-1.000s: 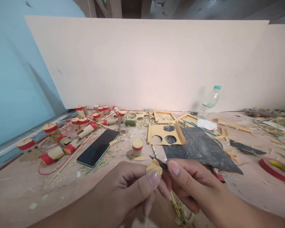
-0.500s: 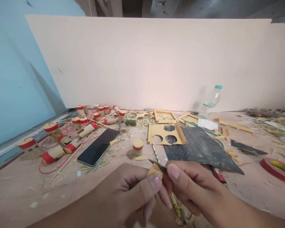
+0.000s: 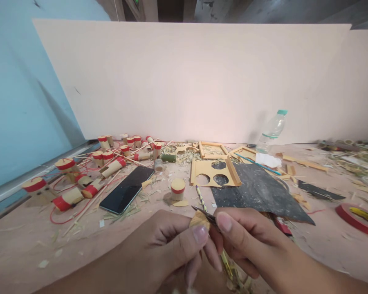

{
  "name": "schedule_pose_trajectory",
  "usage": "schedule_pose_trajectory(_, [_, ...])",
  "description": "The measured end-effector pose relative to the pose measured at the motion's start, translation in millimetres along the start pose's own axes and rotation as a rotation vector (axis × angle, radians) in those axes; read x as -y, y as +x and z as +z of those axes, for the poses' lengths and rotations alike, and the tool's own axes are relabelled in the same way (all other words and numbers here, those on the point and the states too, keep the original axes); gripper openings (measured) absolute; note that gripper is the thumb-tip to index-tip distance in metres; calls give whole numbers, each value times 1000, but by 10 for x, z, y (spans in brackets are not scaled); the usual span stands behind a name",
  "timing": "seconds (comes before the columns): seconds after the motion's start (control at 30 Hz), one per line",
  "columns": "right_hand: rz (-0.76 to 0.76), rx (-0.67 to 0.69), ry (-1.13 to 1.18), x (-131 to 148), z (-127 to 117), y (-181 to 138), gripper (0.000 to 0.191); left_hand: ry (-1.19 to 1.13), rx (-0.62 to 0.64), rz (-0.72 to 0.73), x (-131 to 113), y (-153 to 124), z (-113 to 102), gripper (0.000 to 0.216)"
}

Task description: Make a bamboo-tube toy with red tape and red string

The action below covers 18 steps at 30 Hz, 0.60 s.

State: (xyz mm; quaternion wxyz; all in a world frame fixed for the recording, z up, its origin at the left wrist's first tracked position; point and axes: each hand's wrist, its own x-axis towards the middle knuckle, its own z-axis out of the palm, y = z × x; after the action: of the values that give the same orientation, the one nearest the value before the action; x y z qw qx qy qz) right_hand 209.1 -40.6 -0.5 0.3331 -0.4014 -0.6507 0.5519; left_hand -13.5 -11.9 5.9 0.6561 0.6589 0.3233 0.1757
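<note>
A small tan wood piece (image 3: pixel 198 220) is pinched between thumb and forefinger of the left hand (image 3: pixel 168 241), low in the middle of the view, above the tabletop (image 3: pixel 33 245). A thin dark blade (image 3: pixel 206 214) is gripped in the closed right hand (image 3: pixel 248 241) and laid against the piece's top edge. Beyond the hands, a red-banded cylinder (image 3: pixel 178 189), a phone (image 3: pixel 127 190), a cut-out frame (image 3: pixel 213 173) and a black sheet (image 3: pixel 257 192) are spread among shavings.

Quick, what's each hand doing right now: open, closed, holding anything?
Left hand: closed, pinching a small tan wood piece.
Right hand: closed on a thin dark blade that touches that piece.
</note>
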Motion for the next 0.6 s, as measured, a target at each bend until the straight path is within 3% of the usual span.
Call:
schedule_pose_trajectory(0.3, [20, -17, -44, -41, -23, -9, 60, -166, 36, 52, 43, 35, 28, 58])
schedule_pose_trajectory(0.6, [7, 15, -57, -12, -51, -3, 62, -104, 9, 56, 19, 54, -19, 55])
